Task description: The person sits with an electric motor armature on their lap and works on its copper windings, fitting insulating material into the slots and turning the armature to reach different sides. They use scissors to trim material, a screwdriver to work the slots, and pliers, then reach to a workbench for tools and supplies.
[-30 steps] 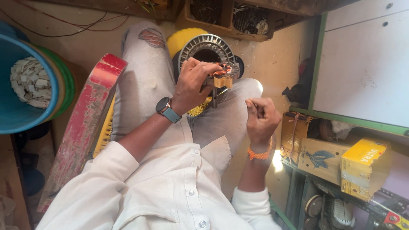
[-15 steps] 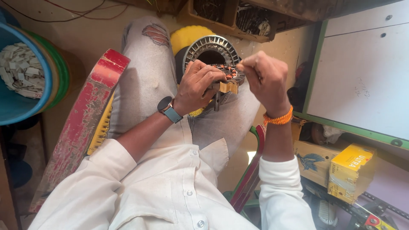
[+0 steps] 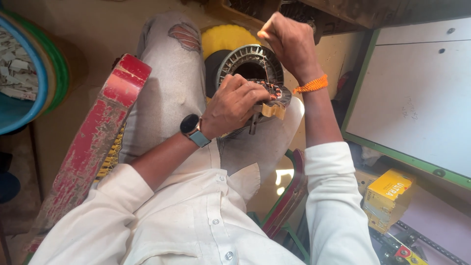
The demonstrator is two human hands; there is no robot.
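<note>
I count one round grey metal stator ring with slotted teeth [image 3: 250, 61], lying on my lap between the knees, and I take it as my landmark. My left hand [image 3: 233, 105] lies on the near edge of that ring, fingers curled down and pressed on the bundle of copper-coloured windings [image 3: 272, 91] there; the fingertips are tucked under, so I cannot tell how tightly they pinch. My right hand [image 3: 289, 41] is raised above the ring's far side, closed into a fist, and one thin pale thread [image 3: 265, 66] runs from it down to the windings; the thread is so fine that I lose it where it enters the fist. One smartwatch with a dark face and blue strap [image 3: 192, 128] sits on the left wrist, nearer me than the ring, and one orange cord bracelet [image 3: 310, 84] on the right wrist, right of the ring. Behind the ring one yellow round disc [image 3: 223, 39] is mostly covered. Left of the ring runs one worn red wooden bar [image 3: 98, 142], and farther left one blue plastic tub [image 3: 22, 105] is cut off by the frame edge. Right and nearer lies one yellow cardboard box [image 3: 390, 196].
</note>
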